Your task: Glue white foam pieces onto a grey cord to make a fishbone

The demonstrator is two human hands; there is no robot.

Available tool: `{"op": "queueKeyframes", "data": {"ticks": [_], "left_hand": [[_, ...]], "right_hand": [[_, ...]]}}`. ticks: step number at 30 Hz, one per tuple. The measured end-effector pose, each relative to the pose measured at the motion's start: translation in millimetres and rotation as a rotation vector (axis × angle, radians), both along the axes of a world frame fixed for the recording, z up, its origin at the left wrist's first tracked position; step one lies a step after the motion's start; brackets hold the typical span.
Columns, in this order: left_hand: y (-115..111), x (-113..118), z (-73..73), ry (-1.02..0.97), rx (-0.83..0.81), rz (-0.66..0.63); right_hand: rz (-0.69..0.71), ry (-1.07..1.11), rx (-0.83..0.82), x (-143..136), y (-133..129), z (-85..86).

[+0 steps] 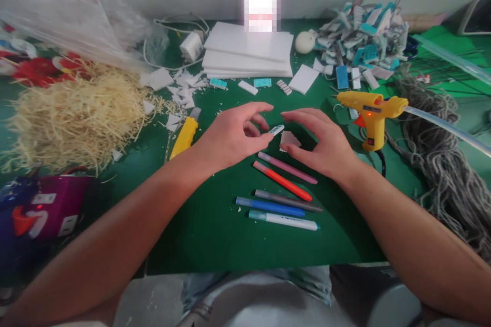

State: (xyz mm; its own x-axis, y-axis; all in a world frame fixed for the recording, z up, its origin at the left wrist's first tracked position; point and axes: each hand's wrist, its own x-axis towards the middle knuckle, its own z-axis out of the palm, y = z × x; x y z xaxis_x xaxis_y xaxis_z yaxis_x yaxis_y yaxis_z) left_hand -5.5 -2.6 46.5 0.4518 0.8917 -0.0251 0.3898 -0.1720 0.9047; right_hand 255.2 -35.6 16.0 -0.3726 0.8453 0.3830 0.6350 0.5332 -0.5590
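Observation:
Over the middle of the green table, my left hand (240,135) has a small white and blue piece (276,130) at its thumb tip; the other fingers are curled loosely above. My right hand (322,145) faces it with thumb and fingers apart, around a white foam scrap (290,140) and not visibly gripping it. Just below the hands lie a pink marker (287,167) and a red marker (283,181). Nearer the table's front edge are a grey marker (288,201), a blue marker (270,206) and a white marker (284,220).
A yellow glue gun (372,112) stands on the right beside grey yarn (433,153). Left are a yellow cutter (184,137) and straw (76,112). White foam sheets (249,51) and a pile of small pieces (362,36) lie at the back.

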Motion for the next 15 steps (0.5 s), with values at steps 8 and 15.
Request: {"op": "queueKeyframes", "data": {"ticks": [8,15], "left_hand": [[6.3,-2.2,11.7,-0.252,-0.512,-0.023],[5.5,-0.6,13.1,-0.353,-0.613,-0.029]], "right_hand": [[0.088,-0.014,0.104,-3.8,-5.1,8.7],[0.136,-0.014,0.184,-8.0,-5.8,10.6]]}}
